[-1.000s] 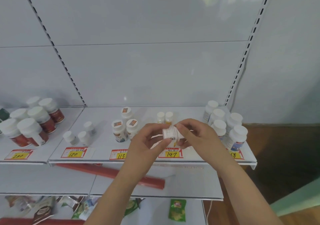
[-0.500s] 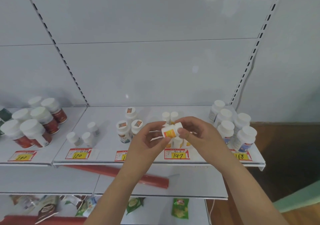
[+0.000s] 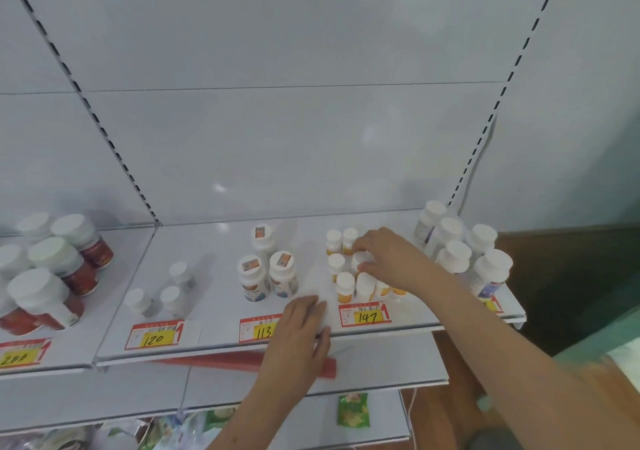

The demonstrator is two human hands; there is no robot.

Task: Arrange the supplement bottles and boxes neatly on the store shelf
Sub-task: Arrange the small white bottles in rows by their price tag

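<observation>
**Once held up between both hands, now back down among its own kind**

Half a second ago: lifted clear of the shelf point(image 3: 214, 241), pinched from both sides, label turned to face up. Now: carried back by the right hand point(image 3: 388, 259) alone and lowered into the cluster of orange-label bottles point(image 3: 346, 285), just behind the price tag marked 147 point(image 3: 365, 315). Fingers curled over the white cap of the small bottle point(image 3: 362, 261), gripping it from above; whether standing flat on the shelf yet, cannot tell, since hidden under the fingers.

Left hand point(image 3: 301, 325) let go and dropped away, hands now well apart. Lies flat on the front edge of the shelf between the 113 and 147 tags, fingers fairly straight, holding nothing.

Meaning for the task, as a judgement: checking over, placing nearly done. Appears to fill the middle row of the cluster, beside a matching bottle on its left. Remains only to release and perhaps nudge into line with neighbours.

Risk: packed close, so a careless withdrawal could tip the front bottles.

Elsewhere untouched: tall white bottles point(image 3: 453, 255) near on the right, blue-label bottles point(image 3: 266, 273) to the left, red-label bottles point(image 3: 62, 269) far left.
</observation>
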